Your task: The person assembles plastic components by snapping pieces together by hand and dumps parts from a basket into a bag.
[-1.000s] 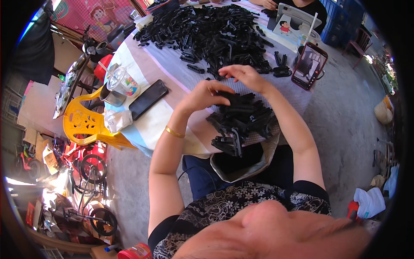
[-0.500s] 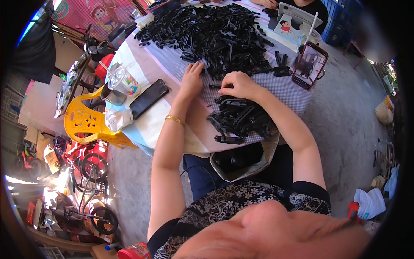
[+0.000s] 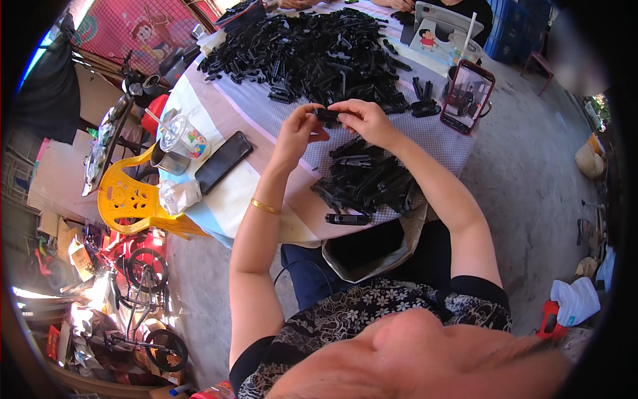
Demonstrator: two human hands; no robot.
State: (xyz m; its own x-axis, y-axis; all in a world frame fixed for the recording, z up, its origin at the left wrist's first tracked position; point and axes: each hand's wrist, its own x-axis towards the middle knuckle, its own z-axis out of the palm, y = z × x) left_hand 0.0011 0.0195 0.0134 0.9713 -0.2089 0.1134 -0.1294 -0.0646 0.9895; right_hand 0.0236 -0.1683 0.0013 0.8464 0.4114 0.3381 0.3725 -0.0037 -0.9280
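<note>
Between my two hands, a little above the tablecloth, is a small black plastic part (image 3: 326, 115). My left hand (image 3: 300, 133) pinches its left end, and my right hand (image 3: 369, 122) grips its right end with thumb and fingers. Just beyond my hands spreads a large heap of similar black parts (image 3: 299, 53). Nearer to me, below my right forearm, lies a smaller pile of black parts (image 3: 365, 174). One single black part (image 3: 347, 219) rests apart by the table's near edge. What exactly the parts are is too small to tell.
An open sack (image 3: 392, 256) with a dark inside sits at my lap. On the table's left lie a black phone (image 3: 224, 161), a plastic cup (image 3: 185, 137) and a metal cup (image 3: 169, 159). A propped phone (image 3: 467, 96) stands right. Other people's hands (image 3: 401, 6) show at the far edge.
My hands have come together and lifted a black part off the table between them. Before, the left lay by the large heap and the right reached over the smaller pile.
</note>
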